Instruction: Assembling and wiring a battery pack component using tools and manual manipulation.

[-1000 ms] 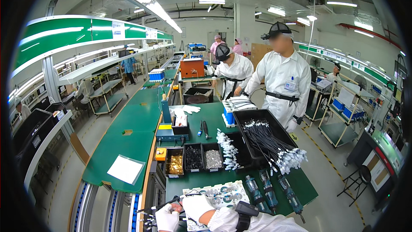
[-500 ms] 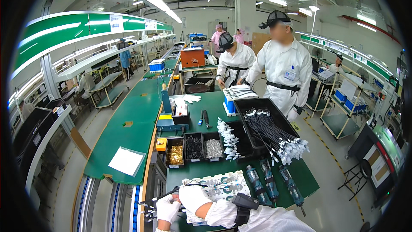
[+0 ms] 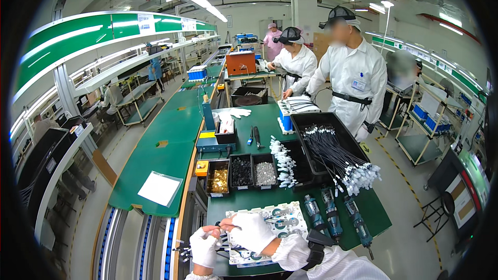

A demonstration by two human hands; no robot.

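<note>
white-gloved hands [image 3: 205,246] [image 3: 252,231] pinch parts over a round-labelled white board [image 3: 280,217].

A: Where do the two white-gloved hands sit?

B: At the near table edge, left hand [image 3: 204,247] beside right hand [image 3: 252,232], both over the flat white circuit panel [image 3: 282,218].

A: And behind it?

B: A row of three small black parts bins [image 3: 241,172]. Right of them, the large black plastic tray [image 3: 324,145] holding white-tipped black cables [image 3: 340,161]. Three blue electric screwdrivers [image 3: 332,218] lie right of the panel.
</note>
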